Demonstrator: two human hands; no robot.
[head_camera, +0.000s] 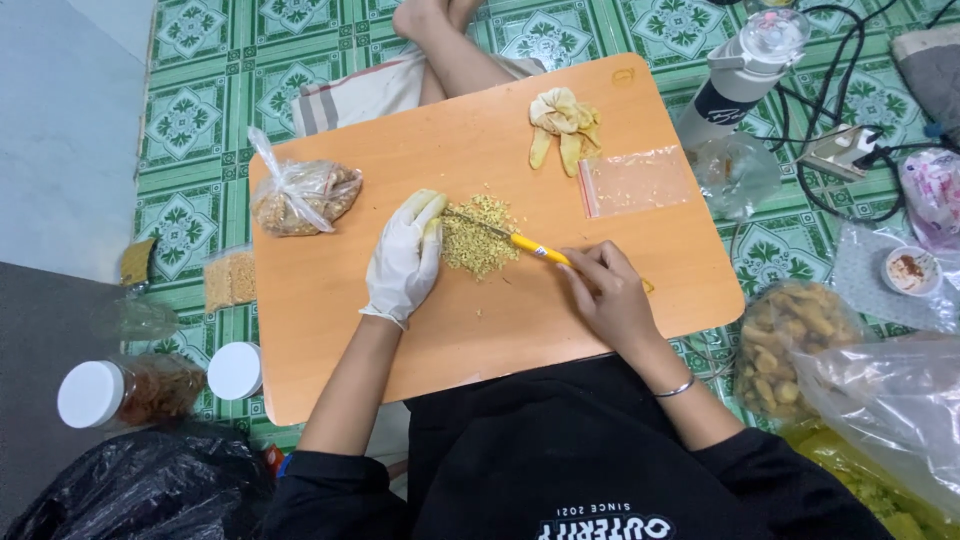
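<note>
Left hand in a white glove, fingers flat and together, pressed against the pile of chopped yellow bits. Right hand bare, pinching the yellow knife, blade lying in the pile. Pile between both hands on the orange table. Farther off, yellow peels, a small clear bag, a tied bag.
</note>
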